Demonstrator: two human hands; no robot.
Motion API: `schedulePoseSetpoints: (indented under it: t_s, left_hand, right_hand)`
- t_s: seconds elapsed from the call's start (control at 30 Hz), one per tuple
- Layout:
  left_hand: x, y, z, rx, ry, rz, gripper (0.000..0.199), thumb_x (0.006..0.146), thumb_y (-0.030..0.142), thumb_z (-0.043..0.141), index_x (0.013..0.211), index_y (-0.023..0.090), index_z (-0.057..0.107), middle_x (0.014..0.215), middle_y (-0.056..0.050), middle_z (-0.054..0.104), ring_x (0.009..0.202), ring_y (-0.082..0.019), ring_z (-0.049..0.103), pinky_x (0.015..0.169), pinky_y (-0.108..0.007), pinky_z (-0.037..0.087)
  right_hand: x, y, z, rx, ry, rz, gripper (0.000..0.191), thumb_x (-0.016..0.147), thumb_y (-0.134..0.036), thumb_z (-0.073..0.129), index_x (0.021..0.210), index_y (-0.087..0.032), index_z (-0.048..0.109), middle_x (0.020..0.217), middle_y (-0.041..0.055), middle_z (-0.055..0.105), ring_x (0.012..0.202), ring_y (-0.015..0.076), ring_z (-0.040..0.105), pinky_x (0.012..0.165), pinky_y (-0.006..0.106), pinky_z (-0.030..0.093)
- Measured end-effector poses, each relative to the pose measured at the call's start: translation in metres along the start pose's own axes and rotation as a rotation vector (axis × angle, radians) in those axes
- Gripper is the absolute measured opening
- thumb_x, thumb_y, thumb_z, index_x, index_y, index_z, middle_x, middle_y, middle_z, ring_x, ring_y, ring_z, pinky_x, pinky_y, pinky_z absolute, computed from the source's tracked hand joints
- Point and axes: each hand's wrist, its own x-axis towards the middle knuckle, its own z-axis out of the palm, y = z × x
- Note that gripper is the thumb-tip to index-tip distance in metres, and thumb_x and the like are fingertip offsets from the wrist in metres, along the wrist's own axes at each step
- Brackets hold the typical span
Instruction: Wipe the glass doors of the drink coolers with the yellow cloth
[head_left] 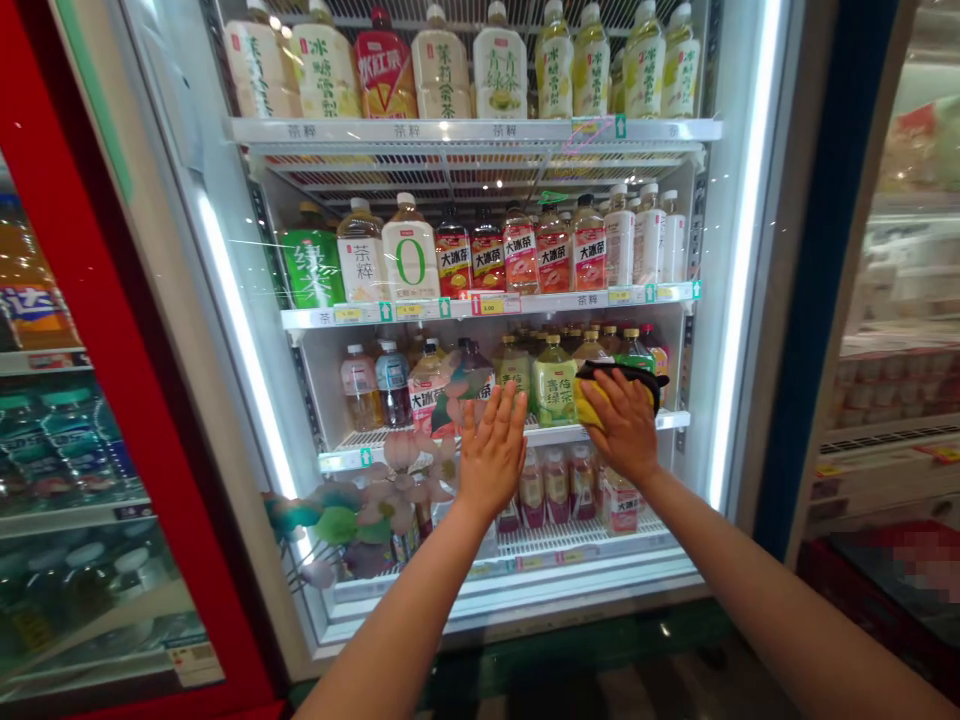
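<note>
My left hand point(493, 445) lies flat against the glass door point(465, 360) of a lit drinks fridge, fingers stretched upward, with nothing in it. To the right, my right hand point(624, 425) presses a black and yellow cloth point(646, 378) to the same glass, its fingers spread over the cloth. Much of the cloth's yellow side is hidden under the palm. Flower decals point(375, 510) in pink and green show on the lower left of the glass. Behind the door, a green tea bottle point(555, 385) stands on a shelf between my hands.
Several shelves of bottled drinks point(409, 255) fill the fridge. At the left is a red-framed cooler point(225, 560) with more bottles. An open display case point(885, 400) with packaged goods stands to the right, a dark blue panel point(814, 250) between.
</note>
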Motion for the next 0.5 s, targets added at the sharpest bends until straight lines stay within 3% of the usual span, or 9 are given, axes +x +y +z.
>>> schedulePoseSetpoints:
  t_s: [0.13, 0.2, 0.27, 0.4, 0.5]
  left_hand:
    - [-0.004, -0.01, -0.002, 0.016, 0.017, -0.035, 0.077, 0.099, 0.031, 0.054, 0.164, 0.015, 0.018, 0.17, -0.013, 0.019, 0.16, -0.025, 0.0, 0.131, -0.055, 0.0]
    - [-0.005, -0.013, -0.002, 0.027, 0.032, -0.06, 0.078, 0.099, 0.032, 0.055, 0.165, 0.016, 0.017, 0.17, -0.013, 0.018, 0.16, -0.026, -0.001, 0.131, -0.056, 0.0]
    - [-0.009, -0.015, -0.002, 0.037, 0.041, -0.072, 0.079, 0.098, 0.034, 0.056, 0.165, 0.015, 0.016, 0.17, -0.013, 0.018, 0.16, -0.027, -0.001, 0.131, -0.056, 0.0]
    - [-0.022, -0.023, -0.006, 0.042, 0.037, -0.054, 0.083, 0.097, 0.034, 0.059, 0.165, 0.015, 0.015, 0.17, -0.013, 0.018, 0.16, -0.027, -0.001, 0.131, -0.056, 0.0]
    - [-0.029, -0.035, -0.011, 0.031, 0.04, -0.032, 0.082, 0.097, 0.034, 0.058, 0.165, 0.015, 0.015, 0.17, -0.013, 0.019, 0.16, -0.026, 0.001, 0.131, -0.055, 0.0]
  right_hand:
    - [0.046, -0.027, 0.014, -0.033, 0.134, 0.214, 0.071, 0.089, -0.031, 0.057, 0.157, -0.024, 0.039, 0.16, 0.013, 0.044, 0.154, 0.0348, 0.029, 0.123, 0.06, 0.02]
    - [0.051, -0.049, 0.02, -0.021, 0.093, 0.161, 0.073, 0.088, -0.03, 0.058, 0.158, -0.025, 0.038, 0.163, 0.0115, 0.042, 0.155, 0.0345, 0.026, 0.124, 0.06, 0.018]
    - [0.038, -0.062, 0.019, 0.004, 0.009, 0.038, 0.072, 0.087, -0.03, 0.06, 0.157, -0.028, 0.041, 0.162, 0.0092, 0.043, 0.155, 0.0333, 0.026, 0.125, 0.058, 0.018]
    - [0.001, -0.045, 0.01, 0.05, -0.075, -0.141, 0.068, 0.087, -0.026, 0.061, 0.153, -0.03, 0.047, 0.155, 0.0072, 0.053, 0.153, 0.0303, 0.034, 0.126, 0.055, 0.02]
    - [0.015, -0.035, 0.011, 0.04, 0.018, -0.005, 0.068, 0.089, -0.022, 0.056, 0.155, -0.03, 0.043, 0.155, 0.008, 0.053, 0.153, 0.0301, 0.034, 0.125, 0.057, 0.02]
